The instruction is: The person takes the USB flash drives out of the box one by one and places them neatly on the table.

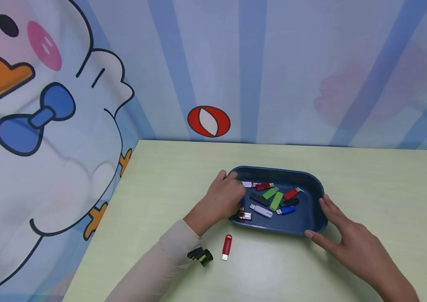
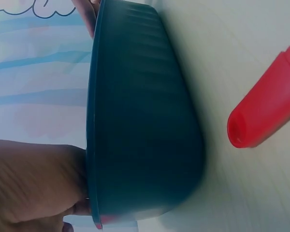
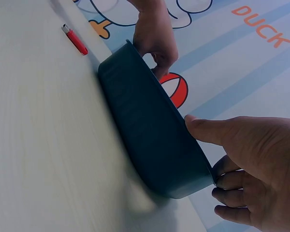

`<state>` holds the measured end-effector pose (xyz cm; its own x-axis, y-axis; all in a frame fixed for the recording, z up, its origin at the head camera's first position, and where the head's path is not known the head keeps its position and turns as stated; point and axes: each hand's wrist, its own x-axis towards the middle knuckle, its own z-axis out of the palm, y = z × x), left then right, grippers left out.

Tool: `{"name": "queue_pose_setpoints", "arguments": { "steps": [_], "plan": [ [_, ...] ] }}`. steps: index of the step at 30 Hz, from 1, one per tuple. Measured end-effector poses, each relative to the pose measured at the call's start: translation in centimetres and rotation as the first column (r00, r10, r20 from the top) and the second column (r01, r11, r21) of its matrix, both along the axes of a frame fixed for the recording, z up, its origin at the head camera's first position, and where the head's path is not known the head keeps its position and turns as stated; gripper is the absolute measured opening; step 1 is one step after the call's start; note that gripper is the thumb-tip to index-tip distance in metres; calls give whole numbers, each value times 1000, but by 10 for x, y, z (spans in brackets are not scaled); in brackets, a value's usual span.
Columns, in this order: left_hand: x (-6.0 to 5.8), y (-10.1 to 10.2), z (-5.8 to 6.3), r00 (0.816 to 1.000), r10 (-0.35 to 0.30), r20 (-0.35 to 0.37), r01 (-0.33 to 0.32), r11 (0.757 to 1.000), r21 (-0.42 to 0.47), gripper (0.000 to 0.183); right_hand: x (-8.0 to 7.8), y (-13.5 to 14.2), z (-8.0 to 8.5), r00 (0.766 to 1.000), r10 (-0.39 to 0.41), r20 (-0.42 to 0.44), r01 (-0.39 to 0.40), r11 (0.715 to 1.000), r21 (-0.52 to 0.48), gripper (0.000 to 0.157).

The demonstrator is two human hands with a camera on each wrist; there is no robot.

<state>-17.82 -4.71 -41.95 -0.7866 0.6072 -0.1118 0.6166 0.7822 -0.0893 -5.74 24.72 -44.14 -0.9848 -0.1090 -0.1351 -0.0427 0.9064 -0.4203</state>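
Observation:
A dark blue tray [image 1: 300,224] stands on the table, with several USB sticks inside, among them a green stick [image 1: 276,201], a blue stick [image 1: 286,210] and a white stick [image 1: 261,211]. My left hand [image 1: 225,197] reaches over the tray's left end with bent fingers. Its fingertips are hidden, so whether they pinch anything does not show. At the tray's right front corner, my right hand [image 1: 357,245] rests with thumb and fingers spread and fairly straight, touching the rim. The thumb [image 3: 205,129] lies at the rim in the right wrist view.
One red USB stick [image 1: 226,246] lies on the table [image 1: 281,268] in front of the tray, near my left wrist. A small black device [image 1: 200,256] is strapped on that wrist. Behind the table hangs a printed cartoon backdrop [image 1: 289,75].

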Motion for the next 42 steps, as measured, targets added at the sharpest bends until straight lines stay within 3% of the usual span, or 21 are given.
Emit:
{"name": "queue_pose_setpoints", "arguments": {
  "steps": [5, 12, 21, 27, 31, 42],
  "plan": [
    [-2, 3, -2, 1000, -21, -1, 21, 998, -66, 22, -1, -2, 1, 1000, 1, 5, -1, 1000, 5, 110],
    [-8, 5, -3, 999, -2, -43, -2, 996, -91, 34, 0, -1, 1, 1000, -5, 8, 5, 1000, 10, 111],
    [-14, 8, -5, 1000, -11, -27, 8, 995, -101, 33, 0, -2, 0, 1000, -5, -6, 5, 1000, -4, 109],
    [-17, 9, -5, 999, -30, 24, 32, 994, -106, 42, -1, -2, 1, 1000, -8, -3, 8, 1000, 5, 109],
    [-19, 10, -5, 999, -45, 21, 47, 994, -102, 50, 0, -1, 0, 1000, -10, 0, 10, 1000, 3, 109],
    [-7, 0, 3, 999, -35, -25, 34, 999, -36, 63, -1, -1, 0, 1000, -7, 6, 7, 1000, 15, 111]
  ]
}}
